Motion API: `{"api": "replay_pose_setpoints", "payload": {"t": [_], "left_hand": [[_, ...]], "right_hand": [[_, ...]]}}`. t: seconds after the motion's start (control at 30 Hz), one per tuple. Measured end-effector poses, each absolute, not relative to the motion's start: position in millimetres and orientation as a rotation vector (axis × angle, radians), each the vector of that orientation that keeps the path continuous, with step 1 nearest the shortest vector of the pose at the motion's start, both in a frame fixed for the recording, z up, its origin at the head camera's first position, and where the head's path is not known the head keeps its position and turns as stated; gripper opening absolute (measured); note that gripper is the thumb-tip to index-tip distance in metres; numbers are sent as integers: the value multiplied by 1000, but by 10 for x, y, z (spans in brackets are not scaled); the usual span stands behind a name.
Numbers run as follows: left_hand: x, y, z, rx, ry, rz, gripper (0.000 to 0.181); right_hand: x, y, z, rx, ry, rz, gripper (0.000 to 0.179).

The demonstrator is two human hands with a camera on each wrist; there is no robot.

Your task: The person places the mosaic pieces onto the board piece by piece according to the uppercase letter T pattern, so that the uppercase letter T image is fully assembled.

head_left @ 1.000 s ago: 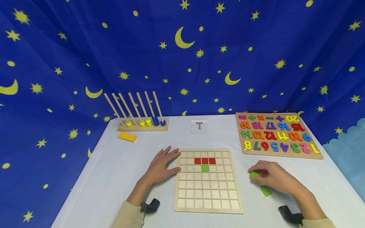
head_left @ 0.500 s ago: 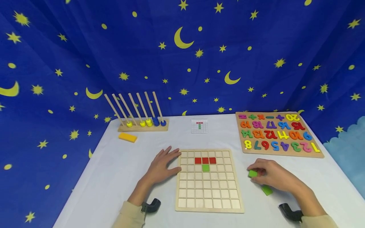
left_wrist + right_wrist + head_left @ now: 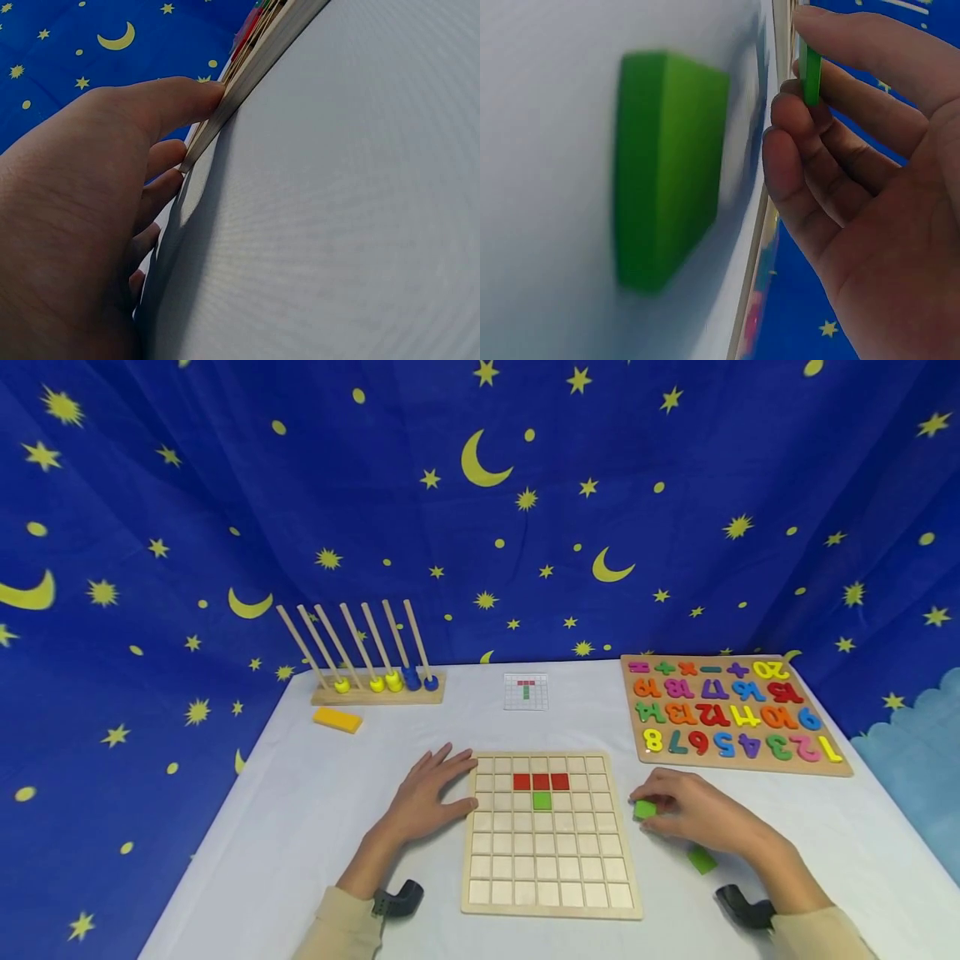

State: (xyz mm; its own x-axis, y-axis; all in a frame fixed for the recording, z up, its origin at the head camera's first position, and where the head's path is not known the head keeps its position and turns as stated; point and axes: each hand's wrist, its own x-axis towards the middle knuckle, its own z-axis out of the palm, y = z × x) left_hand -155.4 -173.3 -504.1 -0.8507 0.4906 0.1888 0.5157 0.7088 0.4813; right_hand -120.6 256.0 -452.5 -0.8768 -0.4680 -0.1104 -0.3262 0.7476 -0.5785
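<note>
Nearest us, a loose green tile (image 3: pixel 702 860) lies on the white tablecloth (image 3: pixel 262 860). Just beyond, we see the right hand (image 3: pixel 693 812) with thumb and fingers clamped on a second green tile (image 3: pixel 645 810), near the wooden grid board (image 3: pixel 543 843). The left hand (image 3: pixel 427 795), fingers apart, touches the board's left edge. Farther off lie a pattern card (image 3: pixel 526 692) and a number puzzle board (image 3: pixel 735 714)

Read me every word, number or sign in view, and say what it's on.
Number board, near edge first, right to left:
"1 2 3 4 5 6 7 8"
"9 10 11 12 13 14"
"15 16 17 18 19"
"20 + − ×", then a green sign too small to be sure of, then "="
Pattern card: any print is too small to read.
Grid board and green tiles: no lettering visible.
</note>
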Motion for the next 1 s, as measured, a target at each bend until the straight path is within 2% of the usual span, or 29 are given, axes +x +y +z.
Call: {"api": "replay_pose_setpoints", "payload": {"t": [1.0], "left_hand": [[-1540, -1725, -5044, -836, -2833, -826, 64]], "right_hand": [[-1327, 1968, -4470, -831, 2645, -851, 29]]}}
